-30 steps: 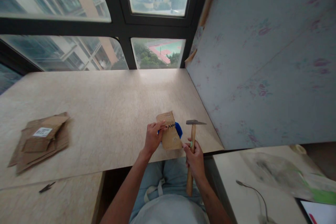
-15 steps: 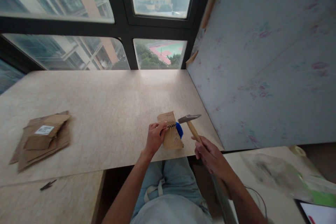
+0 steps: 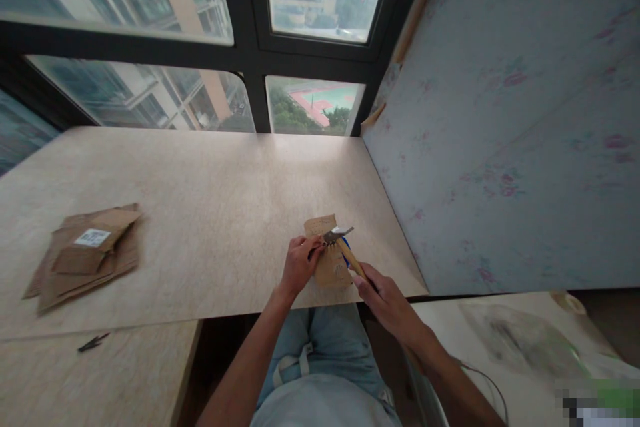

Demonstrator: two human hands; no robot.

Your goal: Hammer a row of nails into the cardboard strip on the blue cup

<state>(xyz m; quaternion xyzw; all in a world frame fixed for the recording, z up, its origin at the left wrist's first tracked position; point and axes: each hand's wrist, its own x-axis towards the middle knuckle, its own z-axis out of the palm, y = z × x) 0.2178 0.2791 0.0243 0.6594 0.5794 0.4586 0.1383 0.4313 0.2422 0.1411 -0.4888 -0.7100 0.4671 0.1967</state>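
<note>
One hammer (image 3: pixel 352 259), its pale wooden handle slanting up and away to a tapered grey metal head (image 3: pixel 337 233), sits in the right hand (image 3: pixel 381 295), whose fingers are closed around the wood. Beneath that head lies a tan, matte piece of cardboard (image 3: pixel 333 273), roughly rectangular, with dark scrawled marks and a jagged black row (image 3: pixel 330 244) across its middle; whether the metal touches it cannot be told. A smooth blue edge (image 3: pixel 346 241) shows at the cardboard's right side. The left hand (image 3: pixel 300 265) rests on the cardboard's left side, fingertips drawn narrowly together just beside the hammer head; whether they pinch anything is too small to tell.

The cardboard lies by the near edge of a cream, faintly mottled countertop (image 3: pixel 200 193). Well to its left is a stack of flat brown packages (image 3: pixel 125 257), the top one bearing a white printed label (image 3: pixel 93 237). A slim black pointed object (image 3: pixel 93 342) lies on the adjoining ledge (image 3: pixel 135 380).

Dark window frames (image 3: pixel 250 60) line the far side, with high-rises and a pink-and-green sports court (image 3: pixel 327 97) outside. Floral wallpaper (image 3: pixel 480 113) covers the right wall, and crumpled clear plastic (image 3: pixel 523 340) lies on a white surface (image 3: pixel 445 320) below it.
</note>
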